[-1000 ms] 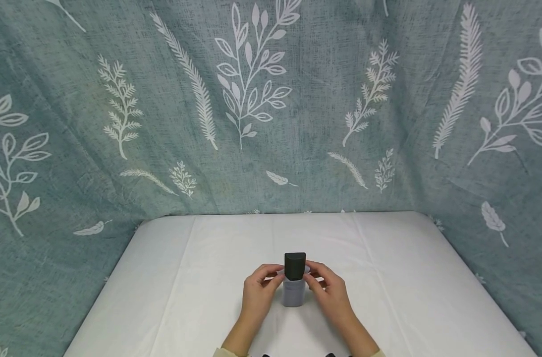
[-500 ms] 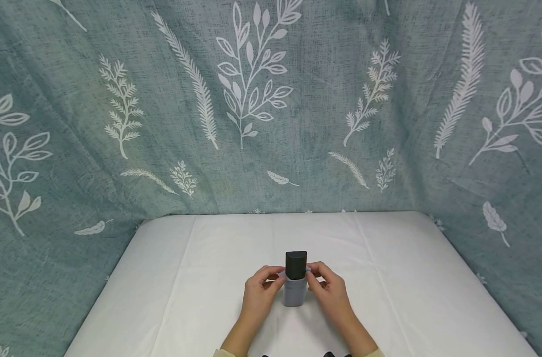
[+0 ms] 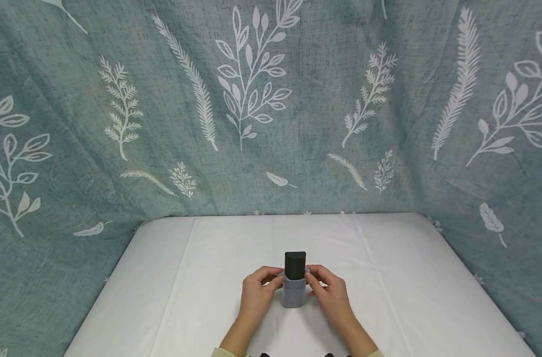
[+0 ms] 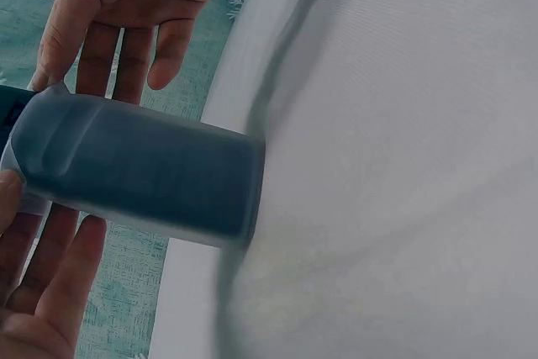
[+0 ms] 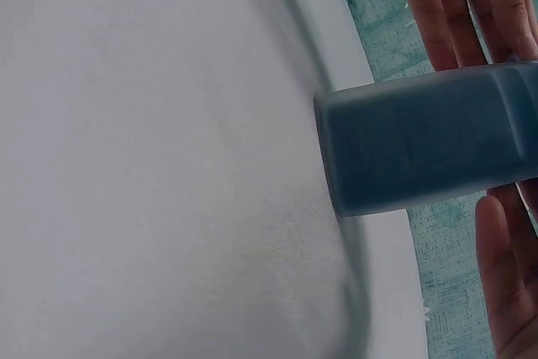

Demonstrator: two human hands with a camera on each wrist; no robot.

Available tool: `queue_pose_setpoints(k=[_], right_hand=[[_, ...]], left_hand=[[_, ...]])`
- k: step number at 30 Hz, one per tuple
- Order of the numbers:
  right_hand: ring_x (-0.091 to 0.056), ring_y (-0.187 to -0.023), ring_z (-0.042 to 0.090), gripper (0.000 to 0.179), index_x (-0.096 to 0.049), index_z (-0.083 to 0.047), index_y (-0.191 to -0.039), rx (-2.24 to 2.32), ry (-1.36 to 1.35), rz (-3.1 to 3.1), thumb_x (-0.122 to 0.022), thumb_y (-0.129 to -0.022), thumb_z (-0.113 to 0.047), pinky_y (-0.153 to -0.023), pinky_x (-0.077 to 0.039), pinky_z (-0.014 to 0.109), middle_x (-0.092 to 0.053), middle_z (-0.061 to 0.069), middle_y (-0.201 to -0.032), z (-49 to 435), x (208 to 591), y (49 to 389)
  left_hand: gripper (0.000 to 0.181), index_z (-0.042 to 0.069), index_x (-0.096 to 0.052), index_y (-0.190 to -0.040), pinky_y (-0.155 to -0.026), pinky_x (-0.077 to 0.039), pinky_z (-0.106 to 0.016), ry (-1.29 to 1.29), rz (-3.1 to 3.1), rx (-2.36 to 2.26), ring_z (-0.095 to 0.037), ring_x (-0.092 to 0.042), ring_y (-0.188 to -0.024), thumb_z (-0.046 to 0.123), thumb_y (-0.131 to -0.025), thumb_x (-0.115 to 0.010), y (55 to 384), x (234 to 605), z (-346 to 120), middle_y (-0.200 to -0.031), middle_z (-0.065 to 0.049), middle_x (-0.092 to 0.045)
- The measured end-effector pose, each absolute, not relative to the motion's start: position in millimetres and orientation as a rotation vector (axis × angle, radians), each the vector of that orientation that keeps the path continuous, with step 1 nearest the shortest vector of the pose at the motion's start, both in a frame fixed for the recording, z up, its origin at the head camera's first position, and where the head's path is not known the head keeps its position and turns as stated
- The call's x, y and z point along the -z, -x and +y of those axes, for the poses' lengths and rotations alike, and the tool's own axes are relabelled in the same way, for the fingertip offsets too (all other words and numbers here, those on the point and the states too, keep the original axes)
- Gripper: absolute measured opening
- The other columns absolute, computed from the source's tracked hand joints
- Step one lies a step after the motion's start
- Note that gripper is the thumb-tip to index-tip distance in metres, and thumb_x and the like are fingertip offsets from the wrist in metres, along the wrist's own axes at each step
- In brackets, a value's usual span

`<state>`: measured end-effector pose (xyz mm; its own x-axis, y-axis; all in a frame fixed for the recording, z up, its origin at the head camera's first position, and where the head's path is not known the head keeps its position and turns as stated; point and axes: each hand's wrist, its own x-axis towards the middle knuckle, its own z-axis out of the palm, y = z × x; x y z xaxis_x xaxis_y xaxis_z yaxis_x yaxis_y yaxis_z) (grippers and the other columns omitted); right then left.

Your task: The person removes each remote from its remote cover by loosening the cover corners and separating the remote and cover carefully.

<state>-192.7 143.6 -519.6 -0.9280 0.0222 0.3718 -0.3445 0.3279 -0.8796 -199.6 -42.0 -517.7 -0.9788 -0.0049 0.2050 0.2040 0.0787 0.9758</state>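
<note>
A black block-like object (image 3: pixel 295 265) with a rounded front stands upright in a grey, soft-looking sleeve (image 3: pixel 294 295). Its upper part sticks out above the sleeve's rim. My left hand (image 3: pixel 255 295) pinches the rim on the left between thumb and fingers, and my right hand (image 3: pixel 332 292) does the same on the right. Small flaps of the rim stick out sideways at the fingertips. Seen from the left wrist, the sleeve (image 4: pixel 143 170) looks smooth and blue-grey, with rounded edges. In the right wrist view the sleeve (image 5: pixel 420 145) runs off the right edge, so its rim is cut off.
A white cloth (image 3: pixel 217 253) with faint creases covers the table under the hands. Behind and beside it hangs a green-blue curtain (image 3: pixel 306 119) printed with white leaves. Two small dark bits show at the bottom edge of the head view.
Both hands keep their pinch on the sleeve's rim, with only slight finger shifts. The head view has tilted a little; the black object still stands in the sleeve.
</note>
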Motion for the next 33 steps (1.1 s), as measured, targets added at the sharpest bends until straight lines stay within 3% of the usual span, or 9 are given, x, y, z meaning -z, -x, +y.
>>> queue_pose_setpoints(k=[6,12,17,24,33], right_hand=[[-0.067,-0.078,0.005,0.014,-0.072,-0.013,-0.107,-1.679,-0.245,-2.258,-0.068,-0.094,-0.013,-0.055,-0.059,0.028,-0.076,0.008,-0.095,142.9,522.4,194.5],[-0.069,-0.08,0.014,0.021,-0.07,-0.014,-0.113,-1.667,-0.245,-2.236,-0.069,-0.093,-0.009,-0.054,-0.059,0.029,-0.075,0.009,-0.095,139.8,520.5,196.0],[-0.069,-0.077,0.016,0.021,-0.07,-0.013,-0.113,-1.629,-0.265,-2.22,-0.069,-0.092,-0.008,-0.053,-0.058,0.027,-0.075,0.01,-0.094,137.9,520.3,197.9],[-0.065,-0.08,0.001,0.014,-0.072,-0.015,-0.105,-1.547,-0.231,-2.237,-0.069,-0.093,-0.009,-0.055,-0.059,0.031,-0.076,0.004,-0.094,136.7,522.5,201.7],[-0.066,-0.085,0.004,0.013,-0.071,-0.012,-0.104,-1.456,-0.202,-2.268,-0.068,-0.093,-0.006,-0.055,-0.057,0.022,-0.074,0.002,-0.095,134.8,524.1,203.5]], left_hand=[[0.013,0.008,-0.076,-0.098,-0.076,-0.06,-0.021,0.201,-2.173,2.038,-0.018,-0.074,-0.093,0.005,-0.085,-0.076,202.3,516.1,-40.7,-0.102,-0.008,-0.074],[0.013,0.01,-0.077,-0.096,-0.075,-0.06,-0.021,0.2,-2.175,2.008,-0.014,-0.074,-0.09,0.003,-0.084,-0.077,207.0,514.8,-40.0,-0.099,-0.008,-0.075],[0.013,0.005,-0.076,-0.096,-0.074,-0.061,-0.022,0.177,-2.174,2.021,-0.015,-0.074,-0.089,0.001,-0.084,-0.076,209.5,517.3,-40.6,-0.1,-0.013,-0.075],[0.012,0.005,-0.077,-0.098,-0.074,-0.061,-0.022,0.136,-2.183,2.061,-0.025,-0.075,-0.092,0.004,-0.086,-0.075,211.1,518.1,-40.9,-0.103,-0.014,-0.076],[0.006,0.009,-0.077,-0.092,-0.068,-0.059,-0.019,0.146,-2.268,1.888,-0.017,-0.075,-0.08,0.008,-0.086,-0.076,213.2,521.4,-41.4,-0.096,-0.009,-0.077]])
